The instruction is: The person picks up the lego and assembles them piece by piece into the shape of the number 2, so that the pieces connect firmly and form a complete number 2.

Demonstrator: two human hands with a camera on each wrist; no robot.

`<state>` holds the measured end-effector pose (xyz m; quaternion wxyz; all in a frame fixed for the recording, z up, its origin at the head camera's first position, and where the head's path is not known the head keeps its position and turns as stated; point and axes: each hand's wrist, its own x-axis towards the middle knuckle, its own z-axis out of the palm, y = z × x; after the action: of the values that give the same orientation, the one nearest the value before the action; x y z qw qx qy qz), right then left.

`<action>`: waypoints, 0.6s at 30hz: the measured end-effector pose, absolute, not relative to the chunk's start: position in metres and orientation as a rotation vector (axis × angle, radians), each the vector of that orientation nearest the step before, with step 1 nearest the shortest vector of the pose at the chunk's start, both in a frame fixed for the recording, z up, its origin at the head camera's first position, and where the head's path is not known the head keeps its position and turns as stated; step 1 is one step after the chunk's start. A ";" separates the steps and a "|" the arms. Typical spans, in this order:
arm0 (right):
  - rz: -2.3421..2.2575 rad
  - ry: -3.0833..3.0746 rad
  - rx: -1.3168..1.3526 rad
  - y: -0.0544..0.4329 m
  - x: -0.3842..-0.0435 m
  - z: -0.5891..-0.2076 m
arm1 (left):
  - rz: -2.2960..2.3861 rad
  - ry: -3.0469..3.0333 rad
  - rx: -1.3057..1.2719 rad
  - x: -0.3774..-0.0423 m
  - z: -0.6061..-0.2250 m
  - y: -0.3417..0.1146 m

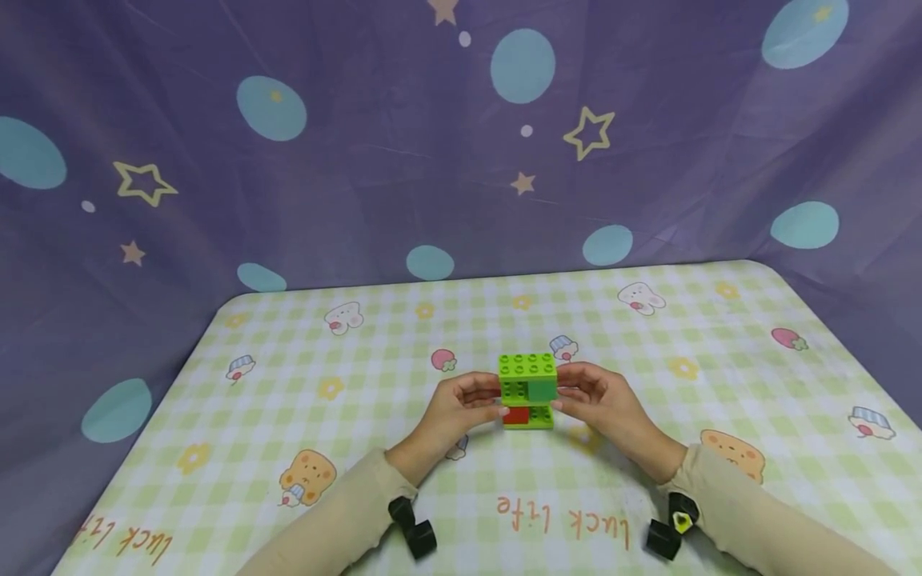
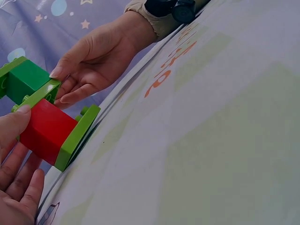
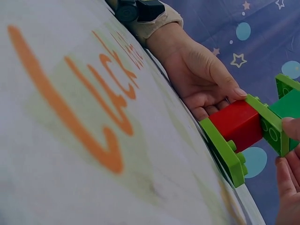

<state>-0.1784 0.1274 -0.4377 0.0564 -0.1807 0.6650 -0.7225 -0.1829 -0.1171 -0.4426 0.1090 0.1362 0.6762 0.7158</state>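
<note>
A small stack of toy building bricks [image 1: 528,390] stands upright at the middle of the table, between the two hands. Its bottom, middle and top layers are light green studded plates. A red brick [image 2: 48,129] sits between the lower two plates on the left, and a darker green brick [image 1: 543,390] between the upper two on the right. My left hand [image 1: 461,406] grips the stack's left side, thumb in front near the red brick and middle plate. My right hand [image 1: 603,396] holds the right side, thumb at the middle plate's end. Some fingertips are hidden behind the bricks.
A pale green checked cloth [image 1: 238,424] with printed cartoons and lettering covers the table. Behind it hangs a purple curtain [image 1: 360,184] with stars and blue ovals. Black wrist devices are strapped over both sleeves [image 1: 360,496].
</note>
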 end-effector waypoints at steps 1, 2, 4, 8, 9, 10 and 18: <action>-2.193 2.018 -0.544 0.127 -0.178 -0.438 | 2.102 1.988 0.394 -0.183 -0.442 -0.117; -2.194 2.015 -0.545 0.127 -0.178 -0.438 | 2.099 1.989 0.388 -0.182 -0.442 -0.118; -2.194 2.011 -0.536 0.127 -0.177 -0.438 | 2.094 1.985 0.377 -0.182 -0.442 -0.118; -2.200 1.996 -0.499 0.126 -0.177 -0.437 | 2.079 1.989 0.378 -0.181 -0.440 -0.118; -2.200 1.993 -0.486 0.126 -0.177 -0.437 | 2.080 1.989 0.378 -0.181 -0.440 -0.118; -2.202 1.991 -0.484 0.126 -0.177 -0.437 | 2.082 1.992 0.378 -0.181 -0.440 -0.118; -2.191 2.022 -0.459 0.125 -0.178 -0.435 | 2.097 2.013 0.410 -0.182 -0.440 -0.118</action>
<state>-0.1785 0.1250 -0.4347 0.0624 -0.1519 0.6688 -0.7250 -0.1818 -0.1175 -0.4402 0.1027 0.1389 0.6820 0.7107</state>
